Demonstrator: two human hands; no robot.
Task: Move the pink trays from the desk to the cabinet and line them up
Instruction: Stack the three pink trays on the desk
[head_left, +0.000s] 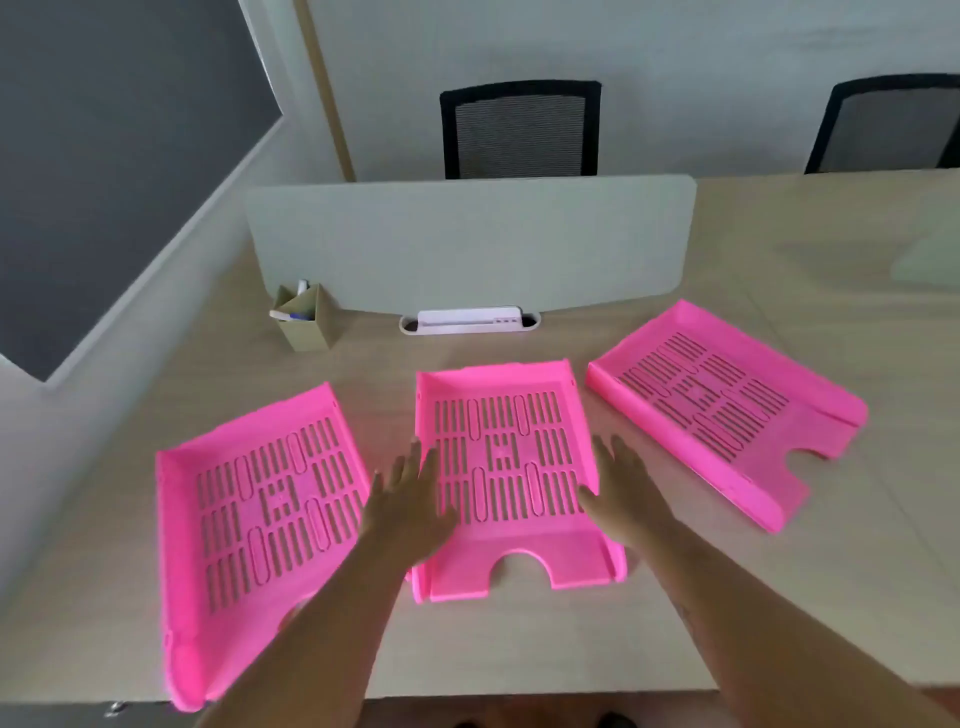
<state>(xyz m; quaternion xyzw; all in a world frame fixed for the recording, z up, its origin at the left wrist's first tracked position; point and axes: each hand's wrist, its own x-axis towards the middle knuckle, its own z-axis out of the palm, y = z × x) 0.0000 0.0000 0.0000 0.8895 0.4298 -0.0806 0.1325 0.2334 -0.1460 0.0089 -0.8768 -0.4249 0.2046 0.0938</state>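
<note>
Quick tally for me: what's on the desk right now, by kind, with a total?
Pink trays: 3 (left, middle, right)
Cardboard pen holder: 1
White cable box: 1
Desk divider screen: 1
Total: 6

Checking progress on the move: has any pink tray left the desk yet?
No, all three trays, left, middle and right, lie on the desk.

bright, even light | soft blur throughout | wide-angle bending at edges
</note>
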